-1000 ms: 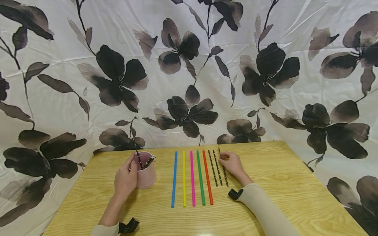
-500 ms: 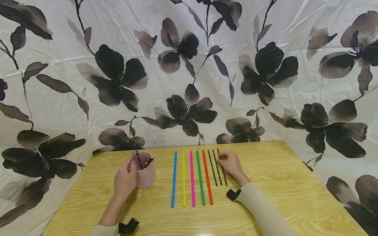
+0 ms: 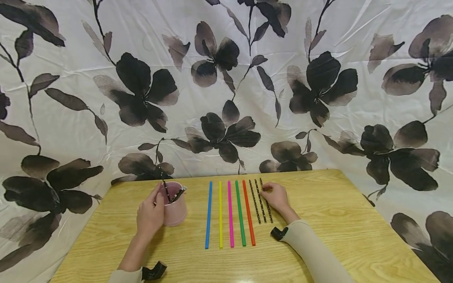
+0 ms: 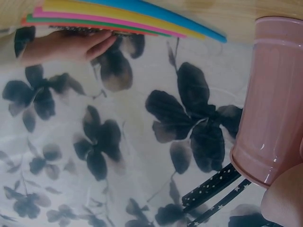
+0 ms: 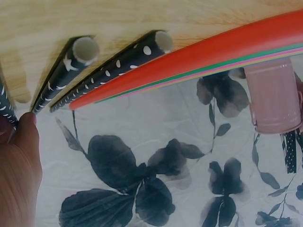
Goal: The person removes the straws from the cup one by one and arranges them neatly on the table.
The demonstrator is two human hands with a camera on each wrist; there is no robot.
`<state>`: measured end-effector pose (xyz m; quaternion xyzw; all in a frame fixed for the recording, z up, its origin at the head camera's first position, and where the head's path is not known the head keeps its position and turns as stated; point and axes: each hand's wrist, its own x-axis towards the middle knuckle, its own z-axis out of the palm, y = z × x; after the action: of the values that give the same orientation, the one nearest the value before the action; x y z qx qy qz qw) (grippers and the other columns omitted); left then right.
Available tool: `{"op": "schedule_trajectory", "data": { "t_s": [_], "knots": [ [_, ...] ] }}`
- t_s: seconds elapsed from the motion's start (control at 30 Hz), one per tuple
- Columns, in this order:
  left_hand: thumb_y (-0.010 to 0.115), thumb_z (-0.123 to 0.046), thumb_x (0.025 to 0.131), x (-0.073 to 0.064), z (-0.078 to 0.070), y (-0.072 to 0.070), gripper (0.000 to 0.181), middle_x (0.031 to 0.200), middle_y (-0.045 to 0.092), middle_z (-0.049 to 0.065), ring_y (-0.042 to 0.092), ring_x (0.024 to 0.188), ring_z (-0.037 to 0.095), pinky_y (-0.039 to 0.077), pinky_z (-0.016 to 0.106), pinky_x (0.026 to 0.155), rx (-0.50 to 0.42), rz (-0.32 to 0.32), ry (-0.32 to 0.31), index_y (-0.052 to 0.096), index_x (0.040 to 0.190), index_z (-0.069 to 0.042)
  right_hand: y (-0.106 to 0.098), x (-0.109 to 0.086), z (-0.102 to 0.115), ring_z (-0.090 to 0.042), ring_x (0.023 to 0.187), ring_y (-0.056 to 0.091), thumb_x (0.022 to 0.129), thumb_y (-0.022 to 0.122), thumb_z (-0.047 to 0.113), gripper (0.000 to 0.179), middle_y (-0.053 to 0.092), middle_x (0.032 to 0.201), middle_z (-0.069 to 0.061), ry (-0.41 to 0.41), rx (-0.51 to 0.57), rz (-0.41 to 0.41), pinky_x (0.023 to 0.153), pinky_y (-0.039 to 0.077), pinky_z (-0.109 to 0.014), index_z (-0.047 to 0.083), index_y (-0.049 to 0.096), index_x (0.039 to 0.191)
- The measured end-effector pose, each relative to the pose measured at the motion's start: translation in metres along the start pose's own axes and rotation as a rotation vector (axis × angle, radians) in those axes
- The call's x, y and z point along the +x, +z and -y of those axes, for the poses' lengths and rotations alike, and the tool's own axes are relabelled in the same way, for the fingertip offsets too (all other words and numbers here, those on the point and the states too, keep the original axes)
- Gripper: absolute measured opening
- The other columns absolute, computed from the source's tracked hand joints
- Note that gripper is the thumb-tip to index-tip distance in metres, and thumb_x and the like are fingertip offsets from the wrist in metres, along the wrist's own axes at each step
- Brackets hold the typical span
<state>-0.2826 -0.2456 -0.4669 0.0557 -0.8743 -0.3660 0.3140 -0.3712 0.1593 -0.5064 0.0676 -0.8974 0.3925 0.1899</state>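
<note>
On the left side of the table, my left hand grips a small pink bucket, the thumb at its rim. Several black-and-white patterned paper straws stick out of the bucket's mouth. At the right, the fingers of my right hand pinch the rightmost black paper straw, which lies along the table; in the right wrist view only a piece of this straw shows at the left edge. Left of it lie a star-patterned black straw and a dotted black straw.
Between the hands, longer plastic sticks lie side by side: blue, yellow, pink, green and red. Behind the wooden table hangs a white cloth printed with dark flowers.
</note>
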Motion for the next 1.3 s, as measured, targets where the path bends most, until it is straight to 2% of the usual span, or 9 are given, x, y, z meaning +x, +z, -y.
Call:
{"op": "schedule_trajectory", "data": {
  "t_s": [0.33,0.8,1.3],
  "knots": [
    [0.032,-0.034,0.092,0.0001,-0.0032,-0.001,0.038,0.055,0.041,0.005,0.038,0.053,0.022,0.027,0.034,0.047,0.001,0.002,-0.005,0.041,0.128,-0.042,0.0018,0.0007,0.0021,-0.022,0.085,0.058,0.072,0.072,0.016,0.021,0.064,0.087,-0.004,0.042,0.008,-0.01,0.077,0.042,-0.038,0.008,0.069,0.091],
    [0.033,-0.034,0.092,0.0004,-0.0043,0.0,0.038,0.054,0.041,0.005,0.038,0.053,0.022,0.027,0.034,0.048,-0.001,-0.004,0.003,0.042,0.128,-0.04,0.0038,0.0026,-0.0009,-0.023,0.084,0.058,0.072,0.072,0.015,0.021,0.064,0.086,-0.005,0.041,0.001,-0.021,0.076,0.042,-0.039,0.007,0.068,0.09],
    [0.032,-0.034,0.092,0.0051,0.0009,0.0031,0.038,0.056,0.043,0.005,0.039,0.056,0.022,0.028,0.034,0.049,-0.007,0.003,0.004,0.041,0.128,-0.04,0.0054,0.0043,0.0008,-0.021,0.084,0.057,0.072,0.072,0.016,0.021,0.063,0.086,-0.003,0.068,0.006,-0.026,0.077,0.041,-0.038,0.008,0.068,0.091]
  ]
}}
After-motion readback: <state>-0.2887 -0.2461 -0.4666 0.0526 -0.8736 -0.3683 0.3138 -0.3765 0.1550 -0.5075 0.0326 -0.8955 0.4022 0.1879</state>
